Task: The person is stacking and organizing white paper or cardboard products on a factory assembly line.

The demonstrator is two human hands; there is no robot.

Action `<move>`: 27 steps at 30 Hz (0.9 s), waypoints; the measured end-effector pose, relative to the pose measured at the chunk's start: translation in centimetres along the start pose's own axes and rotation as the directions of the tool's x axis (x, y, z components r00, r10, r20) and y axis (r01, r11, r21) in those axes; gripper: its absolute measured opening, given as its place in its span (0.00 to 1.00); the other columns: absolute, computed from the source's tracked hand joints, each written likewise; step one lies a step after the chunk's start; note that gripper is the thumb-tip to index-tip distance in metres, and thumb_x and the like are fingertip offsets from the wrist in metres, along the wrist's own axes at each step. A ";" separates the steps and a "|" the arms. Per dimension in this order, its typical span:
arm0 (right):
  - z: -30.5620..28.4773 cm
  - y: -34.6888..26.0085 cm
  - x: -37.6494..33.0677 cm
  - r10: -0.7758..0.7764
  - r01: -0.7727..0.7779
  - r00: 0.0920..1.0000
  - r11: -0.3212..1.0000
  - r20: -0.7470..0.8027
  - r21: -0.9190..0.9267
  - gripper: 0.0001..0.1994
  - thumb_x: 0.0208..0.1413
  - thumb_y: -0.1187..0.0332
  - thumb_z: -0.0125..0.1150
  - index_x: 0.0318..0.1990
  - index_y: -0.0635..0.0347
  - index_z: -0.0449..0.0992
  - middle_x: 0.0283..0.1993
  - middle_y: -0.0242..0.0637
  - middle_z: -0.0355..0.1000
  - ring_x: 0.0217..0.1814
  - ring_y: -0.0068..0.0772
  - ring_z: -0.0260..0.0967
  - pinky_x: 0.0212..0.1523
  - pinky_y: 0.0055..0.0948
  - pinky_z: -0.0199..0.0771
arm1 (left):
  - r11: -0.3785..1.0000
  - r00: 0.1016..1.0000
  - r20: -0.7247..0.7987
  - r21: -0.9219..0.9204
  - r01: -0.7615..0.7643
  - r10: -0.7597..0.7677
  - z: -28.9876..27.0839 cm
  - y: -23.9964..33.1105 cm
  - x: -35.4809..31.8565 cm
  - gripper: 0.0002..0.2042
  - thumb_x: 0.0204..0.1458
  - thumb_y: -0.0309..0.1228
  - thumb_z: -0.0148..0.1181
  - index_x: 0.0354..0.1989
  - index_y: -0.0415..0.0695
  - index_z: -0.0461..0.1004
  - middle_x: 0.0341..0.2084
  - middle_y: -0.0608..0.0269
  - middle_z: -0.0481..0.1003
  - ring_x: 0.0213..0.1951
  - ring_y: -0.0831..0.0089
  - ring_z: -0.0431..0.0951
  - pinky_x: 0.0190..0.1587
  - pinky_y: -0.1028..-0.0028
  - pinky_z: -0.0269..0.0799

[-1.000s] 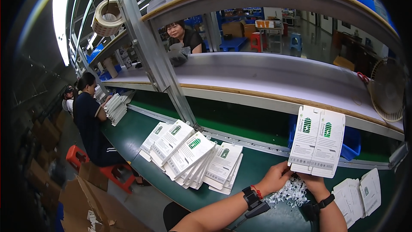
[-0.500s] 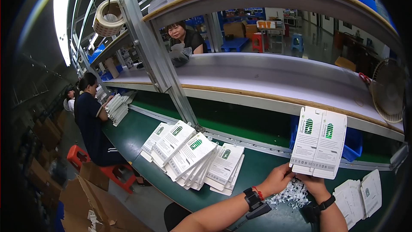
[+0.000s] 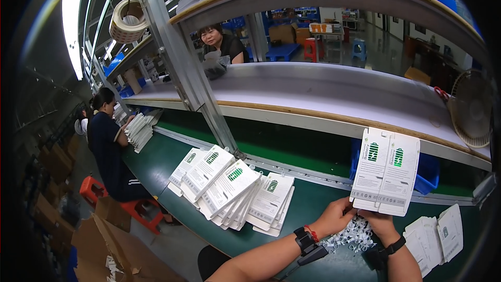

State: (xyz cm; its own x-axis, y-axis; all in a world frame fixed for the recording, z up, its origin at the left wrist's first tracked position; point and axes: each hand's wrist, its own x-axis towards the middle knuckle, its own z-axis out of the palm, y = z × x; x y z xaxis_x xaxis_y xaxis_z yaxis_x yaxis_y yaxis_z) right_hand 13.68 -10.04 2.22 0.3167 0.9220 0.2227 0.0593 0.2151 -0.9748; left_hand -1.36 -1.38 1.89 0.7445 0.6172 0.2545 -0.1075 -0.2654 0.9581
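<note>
The cartons [image 3: 385, 172] are held up above the hands, their lower edge gripped by the right hand [image 3: 380, 223]; the left hand [image 3: 338, 216] is curled by their lower-left corner, its hold unclear.

The left hand [image 3: 335, 216], fingers [image 3: 343, 203] bent, sits just beside the right hand [image 3: 380, 223], both forearms [image 3: 263, 255] slanting inward.

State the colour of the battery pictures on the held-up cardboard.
The pictures are green, on white cardboard; best seen in the head view.
</note>
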 end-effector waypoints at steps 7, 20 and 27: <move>0.2 -0.2 0.2 -0.007 0.006 0.998 1.000 0.057 0.018 0.18 0.44 0.79 0.64 0.46 0.62 0.71 0.42 0.35 0.71 0.43 0.27 0.68 0.44 0.26 0.72 | 1.000 1.000 -0.027 -0.005 0.007 -0.007 0.2 -0.3 0.0 0.10 0.52 0.23 0.51 0.42 0.34 0.68 0.32 0.55 0.75 0.34 0.73 0.74 0.38 0.74 0.70; 0.3 -0.3 0.3 -0.041 0.041 0.999 0.999 0.000 -0.034 0.20 0.43 0.77 0.66 0.46 0.62 0.71 0.43 0.35 0.71 0.44 0.27 0.68 0.44 0.26 0.71 | 1.000 0.998 -0.056 0.007 -0.005 0.005 0.0 0.4 0.0 0.11 0.50 0.24 0.54 0.41 0.34 0.69 0.33 0.56 0.76 0.33 0.75 0.75 0.38 0.74 0.71; 0.0 -0.4 0.1 -0.016 0.016 1.000 1.000 0.015 -0.008 0.20 0.44 0.76 0.66 0.47 0.62 0.71 0.44 0.36 0.70 0.45 0.28 0.68 0.45 0.26 0.70 | 0.998 0.997 -0.064 -0.044 -0.034 0.031 0.3 0.0 -0.1 0.10 0.50 0.24 0.55 0.41 0.34 0.71 0.31 0.59 0.76 0.32 0.78 0.73 0.36 0.76 0.70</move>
State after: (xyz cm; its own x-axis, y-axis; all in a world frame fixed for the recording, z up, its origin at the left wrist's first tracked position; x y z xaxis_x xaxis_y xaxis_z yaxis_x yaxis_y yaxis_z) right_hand 13.69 -10.06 2.65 0.3013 0.9232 0.2384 0.0716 0.2274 -0.9712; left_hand -1.20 -1.66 1.85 0.6971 0.6549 0.2920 -0.1616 -0.2532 0.9538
